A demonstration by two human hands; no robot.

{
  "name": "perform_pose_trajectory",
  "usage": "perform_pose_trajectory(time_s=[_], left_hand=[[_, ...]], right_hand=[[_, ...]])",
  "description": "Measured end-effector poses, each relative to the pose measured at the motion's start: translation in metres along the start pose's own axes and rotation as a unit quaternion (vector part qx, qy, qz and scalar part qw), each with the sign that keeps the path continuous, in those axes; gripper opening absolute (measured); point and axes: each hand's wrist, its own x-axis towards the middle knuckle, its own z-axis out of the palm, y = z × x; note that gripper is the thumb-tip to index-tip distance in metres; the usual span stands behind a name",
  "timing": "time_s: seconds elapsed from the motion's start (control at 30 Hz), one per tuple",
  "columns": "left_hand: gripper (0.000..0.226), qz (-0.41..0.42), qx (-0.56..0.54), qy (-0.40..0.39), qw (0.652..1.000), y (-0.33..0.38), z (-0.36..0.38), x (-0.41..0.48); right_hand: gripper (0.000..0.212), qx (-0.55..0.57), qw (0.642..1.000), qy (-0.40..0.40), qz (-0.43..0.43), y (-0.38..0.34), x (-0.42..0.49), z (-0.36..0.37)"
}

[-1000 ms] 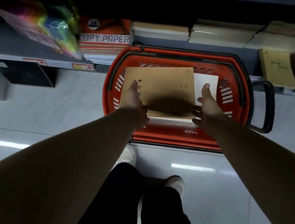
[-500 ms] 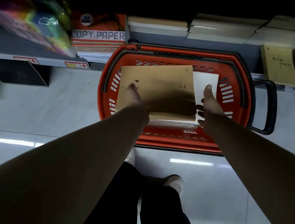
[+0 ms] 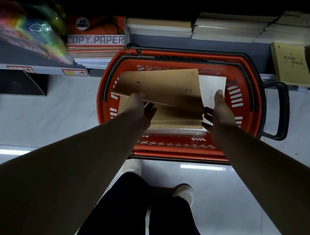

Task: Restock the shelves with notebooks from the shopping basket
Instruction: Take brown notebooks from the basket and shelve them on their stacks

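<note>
Left hand [image 3: 139,106]: thumb above, fingers [image 3: 150,110] beneath, pinching the near left edge of the top brown notebook [image 3: 161,85]. The notebook is raised and tilted over the stack [image 3: 176,119] directly below the fingers, inside the red basket [image 3: 174,153]. Right hand [image 3: 221,116]: fingers [image 3: 207,114] curled at the notebook's right corner, thumb extended; actual grip cannot be determined. The shelf [image 3: 35,69] lies beyond the fingertips.

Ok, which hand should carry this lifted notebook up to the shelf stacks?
Left, likely. The left hand pinches the raised brown notebook at its near edge; the right hand only touches its right corner. The shelf stacks lie just beyond the basket.
</note>
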Motion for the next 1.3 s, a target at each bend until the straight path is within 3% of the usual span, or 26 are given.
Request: perform_pose_trajectory(time_s=[0.07,0.2,0.37,0.47,0.53,0.63,0.73,0.87,1.03,1.3], left_hand=[[0.013,-0.012,0.042,-0.013,0.999,0.003,0.000,0.000],[0.023,-0.025,0.044,-0.003,0.999,0.005,0.005,0.002],[0.033,-0.028,0.039,-0.016,0.999,0.004,0.014,-0.018],[0.036,-0.042,0.042,-0.078,0.995,0.004,0.015,-0.041],[0.033,-0.047,0.077,-0.106,0.990,0.006,0.017,-0.060],[0.017,-0.057,0.120,-0.108,0.985,0.014,0.023,-0.091],[0.016,-0.064,0.152,-0.118,0.979,0.021,0.027,-0.121],[0.014,-0.041,0.204,-0.153,0.966,0.023,0.029,-0.164],[0.012,-0.005,0.224,-0.178,0.958,0.025,0.037,-0.215],[0.031,0.047,0.215,-0.216,0.951,0.036,0.066,-0.314]], right_hand=[[0.043,0.009,1.000,-0.013,-0.011,0.004,0.000,-0.003],[0.054,0.003,0.999,-0.034,-0.042,0.005,-0.002,-0.015],[0.058,0.015,0.999,0.009,-0.034,-0.008,-0.001,-0.052],[0.060,0.058,0.998,0.012,-0.015,-0.020,-0.007,-0.071],[0.062,0.132,0.991,-0.029,0.005,-0.031,-0.016,-0.082],[0.061,0.250,0.965,-0.079,0.005,-0.047,-0.038,-0.097],[0.056,0.267,0.960,-0.087,-0.001,-0.059,-0.064,-0.113],[0.053,0.200,0.972,-0.126,-0.017,-0.066,-0.103,-0.139],[0.019,0.130,0.979,-0.146,-0.062,-0.064,-0.147,-0.167],[0.028,0.089,0.977,-0.147,-0.122,-0.085,-0.228,-0.205]])
